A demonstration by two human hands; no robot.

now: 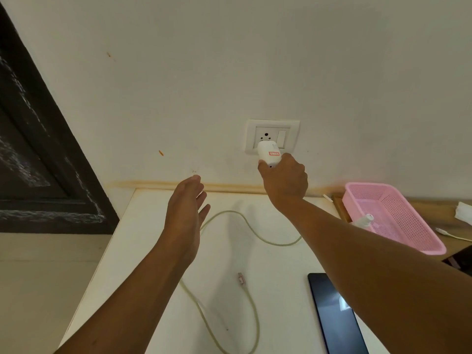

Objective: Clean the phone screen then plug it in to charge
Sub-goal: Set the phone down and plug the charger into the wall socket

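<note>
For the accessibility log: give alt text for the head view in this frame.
The right hand grips a white charger adapter at the wall socket, while the left hand hovers open above the white table. The charging cable lies loose beside the phone, not connected to it.

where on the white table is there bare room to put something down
Bare: the strip between the cable's plug end and the phone, and the table's left edge. Crowded: the middle, looped by the cable; the pink basket fills the right.
</note>
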